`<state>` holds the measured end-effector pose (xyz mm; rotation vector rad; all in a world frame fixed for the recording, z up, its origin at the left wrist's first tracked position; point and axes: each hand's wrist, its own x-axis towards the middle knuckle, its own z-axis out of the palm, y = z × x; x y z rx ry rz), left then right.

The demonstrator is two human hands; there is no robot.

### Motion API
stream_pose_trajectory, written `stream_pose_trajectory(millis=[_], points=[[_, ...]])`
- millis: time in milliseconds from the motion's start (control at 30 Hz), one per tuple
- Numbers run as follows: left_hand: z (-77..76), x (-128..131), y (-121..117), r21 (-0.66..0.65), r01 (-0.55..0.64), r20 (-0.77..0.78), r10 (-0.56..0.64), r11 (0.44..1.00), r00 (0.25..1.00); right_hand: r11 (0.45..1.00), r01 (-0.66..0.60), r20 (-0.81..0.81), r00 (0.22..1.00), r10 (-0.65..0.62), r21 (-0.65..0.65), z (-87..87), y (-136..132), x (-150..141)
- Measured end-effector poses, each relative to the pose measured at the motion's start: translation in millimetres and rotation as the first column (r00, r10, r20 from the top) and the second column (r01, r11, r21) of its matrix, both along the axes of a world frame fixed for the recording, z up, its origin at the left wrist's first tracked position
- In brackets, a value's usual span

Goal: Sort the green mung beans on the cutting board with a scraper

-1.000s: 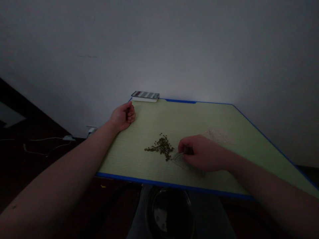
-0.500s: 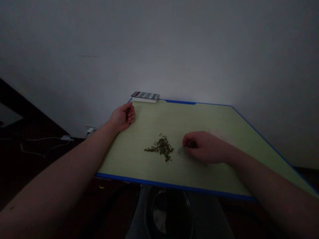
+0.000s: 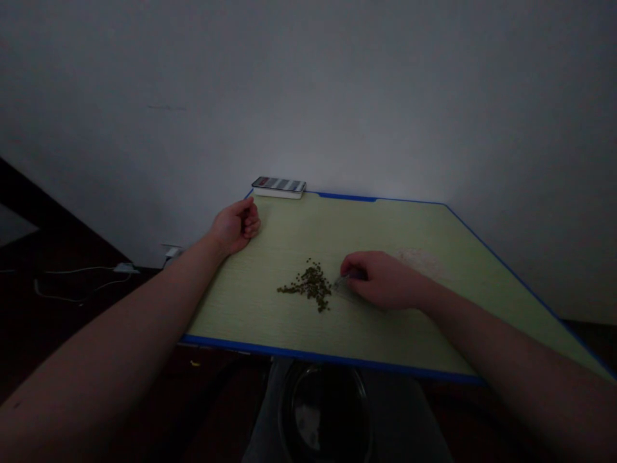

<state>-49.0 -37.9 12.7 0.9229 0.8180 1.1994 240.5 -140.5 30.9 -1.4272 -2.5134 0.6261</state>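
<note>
A small heap of dark green beans (image 3: 309,286) lies in the middle of a pale green table with a blue rim (image 3: 289,350). My right hand (image 3: 378,280) rests on the table just right of the heap, fingers curled round a thin clear flat piece whose edge touches the beans. My left hand (image 3: 236,225) lies at the table's far left edge, fingers loosely curled with nothing seen in them. A faint pale patch of white grains (image 3: 419,260) sits beyond my right hand.
A phone on a white box (image 3: 278,186) lies at the far left corner by the wall. A dark round bowl (image 3: 328,411) sits on my lap below the near table edge. Cables and a plug (image 3: 125,267) lie on the dark floor at left.
My right hand drew back from the heap toward the right and far side, then slid left again to the beans' edge with the clear piece. My left hand has stayed put.
</note>
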Motion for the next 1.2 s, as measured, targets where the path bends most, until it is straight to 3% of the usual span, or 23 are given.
stream_pose_trajectory(millis=[167, 567, 1200], points=[[-0.9, -1, 1, 0.007, 0.0, -0.004, 0.001, 1.0, 1.0, 0.996, -0.078, -0.04, 0.996, 0.076, -0.043, 0.1, -2, 0], [-1.7, -2, 2, -0.012, -0.001, -0.004, 0.001, 1.0, 1.0, 0.997, -0.059, -0.018, 0.998, 0.058, -0.042, -0.2, -9, -4], [-3.1, -2, 3, 0.014, 0.008, -0.009, -0.008, 1.0, 1.0, 0.976, -0.203, -0.068, 0.978, 0.197, -0.084, 8.1, -32, -16]])
